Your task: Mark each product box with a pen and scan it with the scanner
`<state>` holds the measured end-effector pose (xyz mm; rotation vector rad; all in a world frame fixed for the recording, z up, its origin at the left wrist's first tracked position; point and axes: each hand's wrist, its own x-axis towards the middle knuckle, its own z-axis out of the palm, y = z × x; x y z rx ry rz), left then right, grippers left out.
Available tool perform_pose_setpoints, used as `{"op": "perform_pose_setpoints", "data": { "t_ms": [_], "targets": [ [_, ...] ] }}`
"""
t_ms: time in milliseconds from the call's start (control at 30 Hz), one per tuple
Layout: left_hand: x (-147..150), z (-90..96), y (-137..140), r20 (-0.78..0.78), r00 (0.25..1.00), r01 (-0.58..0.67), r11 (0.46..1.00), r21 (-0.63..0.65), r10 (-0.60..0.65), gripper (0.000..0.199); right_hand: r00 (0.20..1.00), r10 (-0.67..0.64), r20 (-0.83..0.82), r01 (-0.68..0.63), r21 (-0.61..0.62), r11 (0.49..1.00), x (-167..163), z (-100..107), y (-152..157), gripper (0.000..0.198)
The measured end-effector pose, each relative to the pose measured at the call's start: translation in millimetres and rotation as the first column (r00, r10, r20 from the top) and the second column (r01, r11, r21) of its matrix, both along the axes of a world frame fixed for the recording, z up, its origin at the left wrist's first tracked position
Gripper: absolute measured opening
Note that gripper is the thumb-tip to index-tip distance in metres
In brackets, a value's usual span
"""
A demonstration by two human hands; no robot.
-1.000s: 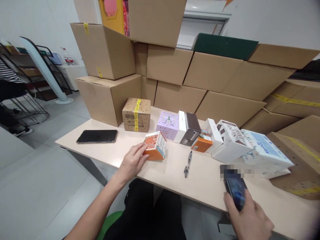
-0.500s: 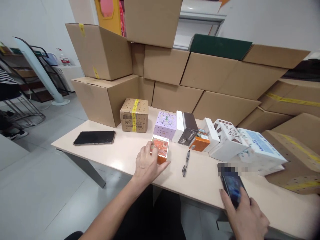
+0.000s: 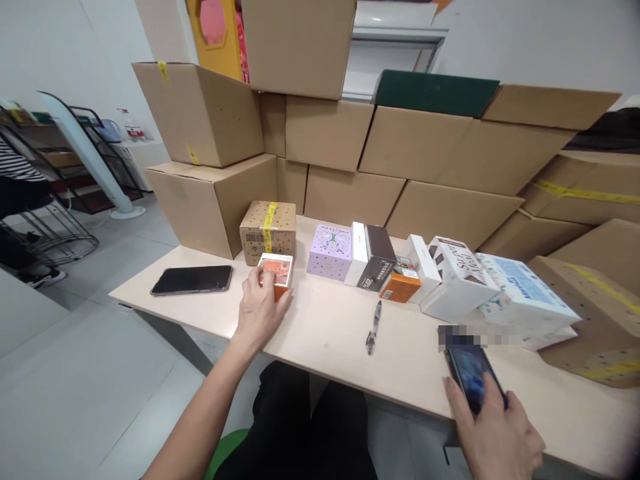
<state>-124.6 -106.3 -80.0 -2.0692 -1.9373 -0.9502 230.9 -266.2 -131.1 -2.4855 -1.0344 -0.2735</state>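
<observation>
One phone (image 3: 191, 280), its screen dark, lies toward the left of the bench (image 3: 320, 340). Next comes the taped carton (image 3: 265, 233), and just in front of it I have the orange box (image 3: 278, 268) pinched in my left hand (image 3: 260, 312), fingers over its top and thumb at its right side. Whether box and carton touch, I can't tell from here. I judge the step in hand to be positioning this box; any next move calls for a level, gentle grip that doesn't knock the carton. Further right stand the purple box (image 3: 330, 251) and the row of packs (image 3: 457, 280), the pen (image 3: 373, 328) lying nearer me. Rightmost, my right hand (image 3: 497, 430) grips the lit phone (image 3: 470, 377) between thumb and fingers.
</observation>
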Motion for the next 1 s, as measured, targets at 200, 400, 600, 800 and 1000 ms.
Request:
{"op": "perform_pose_setpoints", "data": {
  "t_ms": [200,400,600,800,1000],
  "targets": [
    [-8.6,3.0,31.3,-0.036,0.997,0.07,0.998,-0.006,-0.07,0.037,0.999,0.014,0.053,-0.015,0.025,1.0,1.4,-1.8,-0.5,0.08],
    [24.1,19.2,30.0,-0.125,0.985,0.143,0.975,0.17,-0.123,0.042,0.993,0.069,0.098,-0.075,0.059,0.995,7.8,-9.9,2.1,0.077],
    [93.1,40.8,54.1,-0.15,0.939,0.319,0.946,0.049,-0.309,0.04,0.992,0.073,0.104,-0.086,0.121,0.989,10.2,-10.4,11.5,0.072],
    [117.9,36.8,81.3,-0.055,0.935,0.335,0.925,-0.179,-0.349,0.042,0.998,0.008,0.069,-0.021,0.181,0.983,7.2,-1.8,22.5,0.076],
    [104.7,36.5,58.0,-0.079,0.928,0.345,0.921,-0.18,-0.364,0.045,0.994,-0.002,0.109,-0.032,0.309,0.95,9.2,-2.3,20.9,0.074]
  ]
}}
